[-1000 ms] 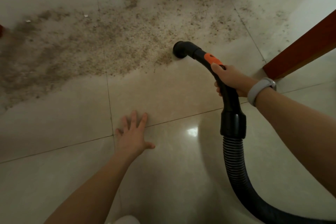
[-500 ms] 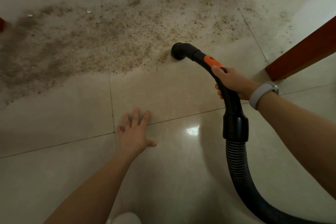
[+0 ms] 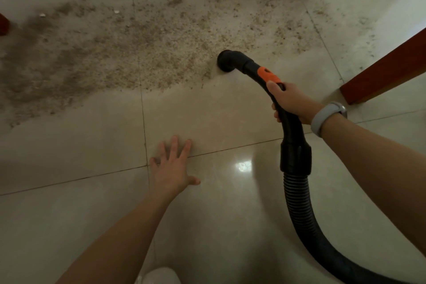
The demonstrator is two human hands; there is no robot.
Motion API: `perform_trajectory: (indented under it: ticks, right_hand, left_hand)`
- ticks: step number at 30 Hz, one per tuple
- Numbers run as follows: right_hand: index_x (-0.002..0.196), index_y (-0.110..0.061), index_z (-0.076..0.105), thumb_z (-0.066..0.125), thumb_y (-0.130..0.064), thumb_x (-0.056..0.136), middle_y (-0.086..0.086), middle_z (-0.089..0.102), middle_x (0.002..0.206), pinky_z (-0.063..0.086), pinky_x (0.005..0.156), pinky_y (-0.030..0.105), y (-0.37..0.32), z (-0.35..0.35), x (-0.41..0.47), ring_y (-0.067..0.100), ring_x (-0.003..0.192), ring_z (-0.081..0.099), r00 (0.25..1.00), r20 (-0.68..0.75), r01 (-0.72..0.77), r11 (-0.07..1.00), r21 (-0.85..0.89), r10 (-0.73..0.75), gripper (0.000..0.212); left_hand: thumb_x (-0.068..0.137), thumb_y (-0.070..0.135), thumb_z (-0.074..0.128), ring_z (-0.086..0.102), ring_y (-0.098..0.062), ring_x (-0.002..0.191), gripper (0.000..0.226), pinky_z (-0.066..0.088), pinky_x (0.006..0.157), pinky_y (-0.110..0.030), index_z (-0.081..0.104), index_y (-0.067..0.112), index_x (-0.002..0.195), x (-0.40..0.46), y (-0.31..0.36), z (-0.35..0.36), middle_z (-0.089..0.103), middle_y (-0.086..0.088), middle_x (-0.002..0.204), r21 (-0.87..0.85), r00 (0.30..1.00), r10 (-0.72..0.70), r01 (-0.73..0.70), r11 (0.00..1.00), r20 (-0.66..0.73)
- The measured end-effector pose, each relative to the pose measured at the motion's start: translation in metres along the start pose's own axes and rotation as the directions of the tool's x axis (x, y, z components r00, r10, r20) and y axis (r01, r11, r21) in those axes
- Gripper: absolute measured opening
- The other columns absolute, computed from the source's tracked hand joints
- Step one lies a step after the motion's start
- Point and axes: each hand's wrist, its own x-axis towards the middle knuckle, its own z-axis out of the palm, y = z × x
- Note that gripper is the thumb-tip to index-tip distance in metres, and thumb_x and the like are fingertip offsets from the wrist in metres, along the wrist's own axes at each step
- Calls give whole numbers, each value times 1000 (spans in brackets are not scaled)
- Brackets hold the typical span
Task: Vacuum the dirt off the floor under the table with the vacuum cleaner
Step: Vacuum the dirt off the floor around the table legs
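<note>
While the right hand (image 3: 291, 101) held the vacuum handle (image 3: 284, 110) in a closed grip and the left hand (image 3: 171, 168) lay flat, most dirt (image 3: 119, 50) remained on the floor (image 3: 69, 214).

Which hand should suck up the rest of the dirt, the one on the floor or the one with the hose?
The right hand. It already grips the vacuum hose handle, and the nozzle sits at the edge of the dirt. The left hand lies flat on the floor, holding nothing.
</note>
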Motion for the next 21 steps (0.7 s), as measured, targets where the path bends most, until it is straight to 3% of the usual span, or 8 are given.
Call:
perform_trajectory:
  ticks: [4, 8, 16, 21]
  right_hand:
    - [102, -10, 46, 41, -39, 99, 6, 52, 67, 49, 47, 29, -2, 9, 4, 19, 49, 52, 999, -41, 1, 1000, 14, 0, 29]
    - [96, -12, 46, 41, -39, 99, 6, 52, 67, 48, 45, 28, 0, 12, 1, 18, 48, 52, 1000, 12, 6, 1000, 7, -6, 27]
    - [107, -7, 48, 42, -41, 98, 6, 54, 67, 48, 43, 25, 6, 0, -9, 17, 48, 53, 994, 112, 8, 1000, -20, -6, 36]
    - [110, -6, 49, 43, -42, 98, 6, 54, 66, 48, 43, 25, 14, -5, -19, 15, 47, 52, 986, 162, -46, 997, 68, 35, 39]
  left_hand:
    - [76, 53, 69, -20, -33, 143, 108, 5, 115, -56, -10, 38, 149, 0, 0, 0, -26, 3, 156, 1, 1000, -6, 6, 1000, 1]
    - [75, 54, 69, -20, -33, 143, 109, 5, 115, -57, -10, 38, 149, 1, 0, 2, -26, 3, 156, -4, 1000, -6, 6, 1000, -1]
    - [75, 53, 70, -20, -33, 143, 109, 4, 114, -57, -9, 39, 149, 1, -1, 1, -26, 3, 156, -10, 1000, -1, 1, 1000, 3]
    - [75, 52, 71, -20, -32, 144, 110, 4, 114, -56, -9, 38, 149, -1, 1, -2, -26, 3, 156, -12, 1000, -11, 11, 1000, 12]
